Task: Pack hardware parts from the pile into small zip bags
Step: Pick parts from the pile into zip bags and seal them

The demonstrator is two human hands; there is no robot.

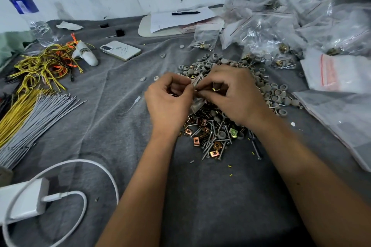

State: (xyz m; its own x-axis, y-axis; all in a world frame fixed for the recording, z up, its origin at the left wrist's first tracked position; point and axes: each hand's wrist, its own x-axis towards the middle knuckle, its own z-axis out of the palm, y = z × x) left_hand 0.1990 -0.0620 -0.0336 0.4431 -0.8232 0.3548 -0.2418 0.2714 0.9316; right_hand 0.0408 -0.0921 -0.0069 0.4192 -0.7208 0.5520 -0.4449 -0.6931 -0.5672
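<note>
A pile of hardware (215, 136) lies on the grey cloth: screws, copper-coloured clips and grey round caps (277, 94). Above it, my left hand (168, 102) and my right hand (234, 94) meet over a small clear zip bag (197, 104). Left thumb and fingers pinch the bag's top edge. My right hand's fingers pinch the bag's other side and hold small metal parts at its mouth. The lower part of the bag hangs between my hands, over the pile.
Filled zip bags (271, 32) heap at the back right, with empty bags (337, 70) beside them. A phone (120, 50), water bottle (34, 20), wire bundles (42, 66), grey cable ties (36, 118) and a white charger (24, 198) lie on the left.
</note>
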